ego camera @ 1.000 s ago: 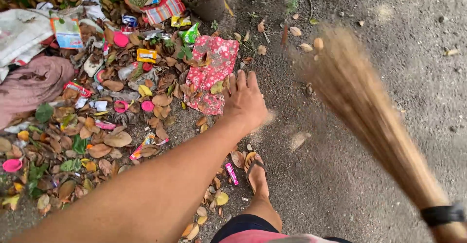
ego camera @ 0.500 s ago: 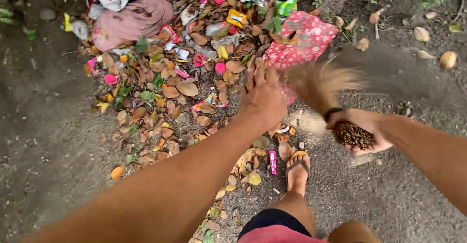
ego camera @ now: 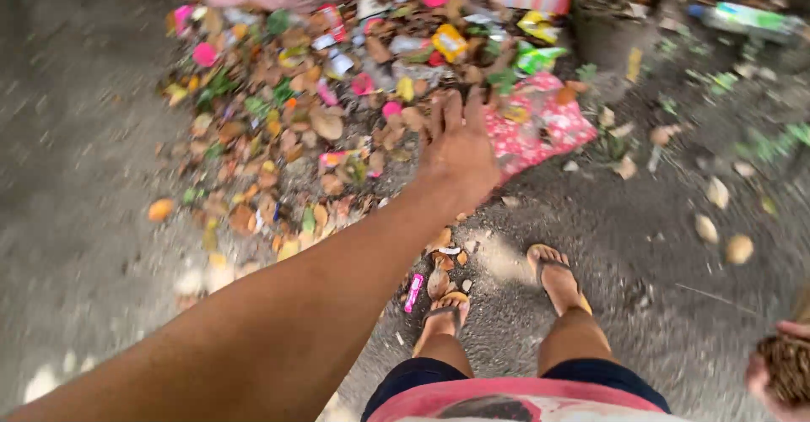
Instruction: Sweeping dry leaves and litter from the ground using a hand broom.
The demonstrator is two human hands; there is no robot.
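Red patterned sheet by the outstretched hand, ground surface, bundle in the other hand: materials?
Red patterned sheet: probably thin plastic or coated paper wrap; it lies crumpled and looks slightly glossy, though blur leaves it open.
Ground: rough grey asphalt or packed grit, matte and speckled.
Brown bundle gripped by the right hand: looks like bound dry plant stalks, seen end-on.
The left hand hovers open above the litter.

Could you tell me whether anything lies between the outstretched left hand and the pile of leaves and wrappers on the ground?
Nothing visible does. The left hand is stretched out, fingers spread, over the near edge of the litter pile, beside the red patterned wrapper. Whether it touches the litter cannot be told. The right hand, at the frame's corner, grips the broom end.
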